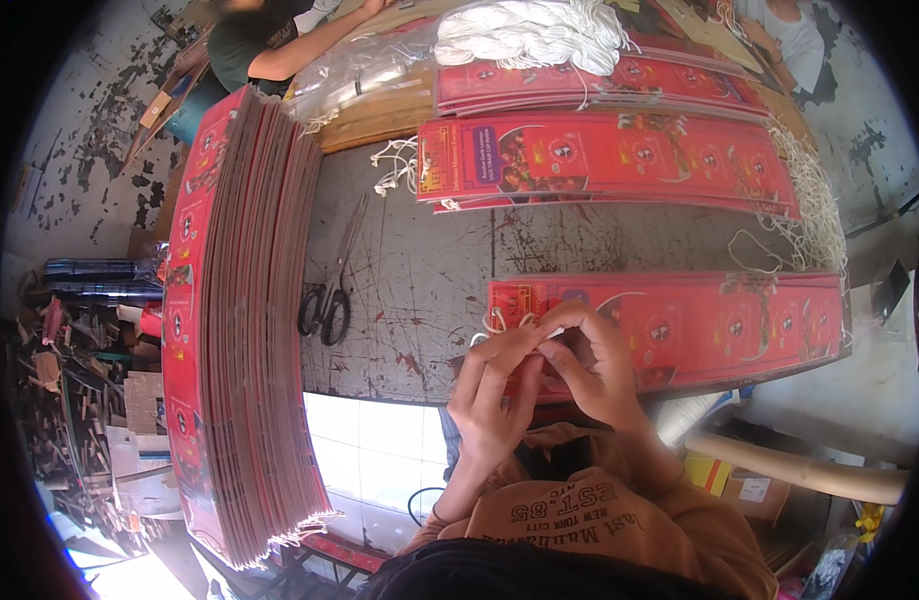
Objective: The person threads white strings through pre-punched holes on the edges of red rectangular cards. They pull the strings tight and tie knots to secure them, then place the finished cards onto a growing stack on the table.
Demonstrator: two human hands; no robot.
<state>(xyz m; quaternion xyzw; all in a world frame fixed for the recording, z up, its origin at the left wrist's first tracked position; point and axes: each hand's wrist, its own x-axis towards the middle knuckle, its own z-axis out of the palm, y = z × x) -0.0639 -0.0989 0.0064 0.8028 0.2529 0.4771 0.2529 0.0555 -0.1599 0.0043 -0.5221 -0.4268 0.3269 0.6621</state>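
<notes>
Hands (544, 375) pinch white string (507, 322) at red card (679, 325) — fingertips hide the knot.

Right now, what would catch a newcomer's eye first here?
Probably the tall stack of red printed cards down the left of the worn table, with black scissors beside it. Next, the left hand and right hand meeting over white string at the left end of the nearest red card pile. A white string bundle lies at the far edge.
</notes>
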